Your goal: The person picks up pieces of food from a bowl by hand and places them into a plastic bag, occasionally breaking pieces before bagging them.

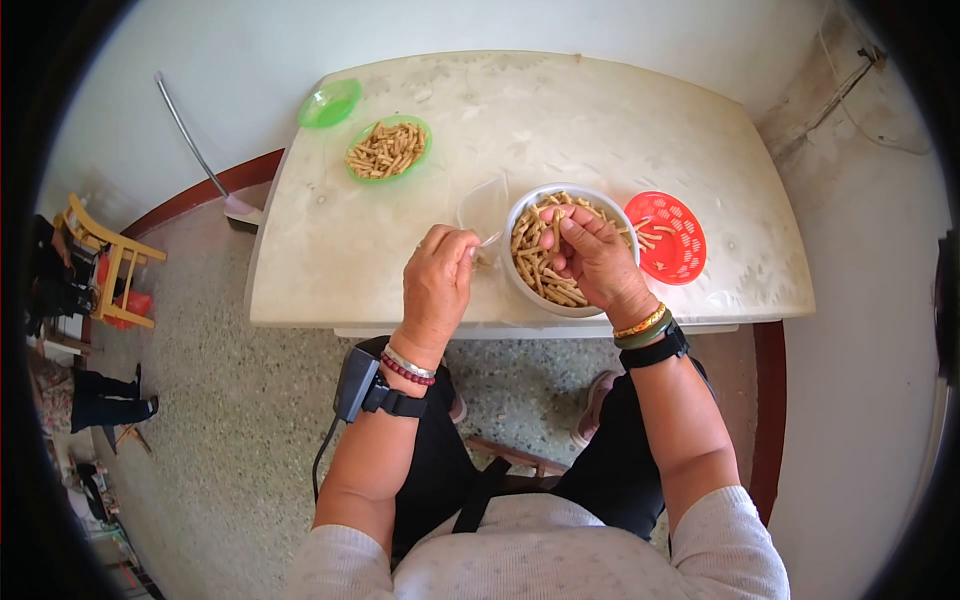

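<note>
A pale, stained desk [620, 115] with rounded corners stands against a white wall [450, 25], a dark red skirting [205, 195] running along the wall's foot. The floor [250, 450] is speckled stone; on the left are a broom [188, 135], a wooden chair [128, 262] and part of another person in dark trousers [103, 388]. On the desk, an empty green dish [330, 103] sits beside a green plate [427, 152] heaped with short tan sticks. Nearer the front edge, a white bowl [516, 288] of the same sticks stands just left of a red basket [680, 262] with a few inside. Both forearms reach forward over the edge, palms turned inward. The left grip [437, 275], back of the hand up, is pinched on the rim of a clear plastic item [483, 207], bag or cup, I cannot tell, left of the bowl. The right grip [597, 262] hovers over the bowl, fingers curled, thumb and fingertips closed on a tan stick [556, 230] held roughly upright
</note>
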Demonstrator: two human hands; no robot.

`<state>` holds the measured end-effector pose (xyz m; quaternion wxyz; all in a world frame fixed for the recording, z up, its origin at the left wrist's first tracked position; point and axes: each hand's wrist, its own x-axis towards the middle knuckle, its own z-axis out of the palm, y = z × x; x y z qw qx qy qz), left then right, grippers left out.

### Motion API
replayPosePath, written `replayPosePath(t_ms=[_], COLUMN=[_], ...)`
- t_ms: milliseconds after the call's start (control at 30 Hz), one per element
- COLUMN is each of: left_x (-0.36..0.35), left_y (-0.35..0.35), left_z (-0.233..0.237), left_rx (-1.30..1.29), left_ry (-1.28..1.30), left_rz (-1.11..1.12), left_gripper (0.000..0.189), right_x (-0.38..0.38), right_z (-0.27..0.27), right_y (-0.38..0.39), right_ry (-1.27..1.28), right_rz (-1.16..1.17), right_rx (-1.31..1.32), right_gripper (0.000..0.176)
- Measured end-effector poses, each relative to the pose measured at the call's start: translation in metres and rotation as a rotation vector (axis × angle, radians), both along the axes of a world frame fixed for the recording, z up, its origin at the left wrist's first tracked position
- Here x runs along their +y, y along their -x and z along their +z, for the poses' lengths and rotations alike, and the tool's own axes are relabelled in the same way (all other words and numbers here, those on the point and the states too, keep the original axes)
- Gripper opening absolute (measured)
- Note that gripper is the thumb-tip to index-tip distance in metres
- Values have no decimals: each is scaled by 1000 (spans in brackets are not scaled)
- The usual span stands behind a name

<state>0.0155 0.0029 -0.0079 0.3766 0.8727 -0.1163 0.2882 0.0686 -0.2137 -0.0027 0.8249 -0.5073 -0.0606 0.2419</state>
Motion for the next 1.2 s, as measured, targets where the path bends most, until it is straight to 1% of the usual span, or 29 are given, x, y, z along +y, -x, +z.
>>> replayPosePath(t_ms=[100, 167, 200, 267, 300, 367, 400, 467, 500, 567, 600, 667, 700, 767, 800, 867, 900, 967, 1000, 1067, 1100, 1167, 1200], left_x=[0, 0, 0, 0, 0, 1, 1, 2, 2, 2, 2, 2, 3, 2, 3, 3, 4, 4, 4, 4, 4, 4, 4], left_y=[0, 1, 1, 0, 0, 0, -1, -1, -1, -1, -1, -2, -2, -2, -2, -2, -2, -2, -2, -2, -2, -2, -2], left_z=[2, 1, 1, 1, 0, -1, -1, -1, -1, -1, -2, -2, -2, -2, -3, -3, -3, -3, -3, -3, -2, -2, -2], left_rx=[-10, -8, -4, 1, -7, -12, -24, -33, -41, -47, -41, -35, -30, -21, -21, -19, -23, -25, -33, -40, -33, -27, -17], left_ry=[13, 22, 33, 45, 32, 19, 10, 4, 1, 1, 7, 14, 19, 22, 21, 18, 18, 18, 15, 12, 15, 19, 20], left_rz=[6, 9, 13, 17, 13, 11, 10, 12, 10, 7, 7, 5, 4, 3, 2, 2, 1, 4, 1, -3, -3, -4, -4], left_gripper=[8, 7, 8, 8, 8, 9, 9, 9, 9, 9, 10, 10, 10, 9, 9, 9, 9, 9, 9, 9, 8, 8, 8], right_x=[-2, -7, -8, -11, -13, -15, -17, -22, -23, -22, -22, -19, -17, -13, -9, -1, 1, 6, 9, 13, 15, 18, 17], right_z=[4, 5, 2, -9, -16, -19, -16, -5, -7, -8, -7, -5, -6, -9, -8, -7, -12, -23, -28, -33, -33, -32, -31], right_y=[1, -2, -4, -10, -13, -15, -13, -9, -11, -17, -20, -25, -28, -31, -31, -32, -35, -41, -42, -40, -39, -35, -33], right_ry=[60, 299, 299, 465, 465, 874, 874, 1203, 1203, 1093, 1096, 973, 974, 1025, 1025, 1133, 1132, 1275, 1274, 1352, 1352, 1365, 1366], right_rz=[-22, -111, -111, -221, -221, -278, -276, -77, -72, -241, -240, -345, -344, -335, -335, -328, -325, -287, -284, -272, -272, -153, -152], right_rx=[-31, -180, -178, -301, -300, -646, -644, -703, -703, -676, -676, -579, -578, -720, -717, -826, -825, -963, -963, -1126, -1125, -1013, -1013], right_gripper=[21, 20, 20, 19, 19, 19, 19, 18, 18, 17, 17, 16, 16, 15, 15, 14, 14, 13, 13, 14, 14, 11, 11])
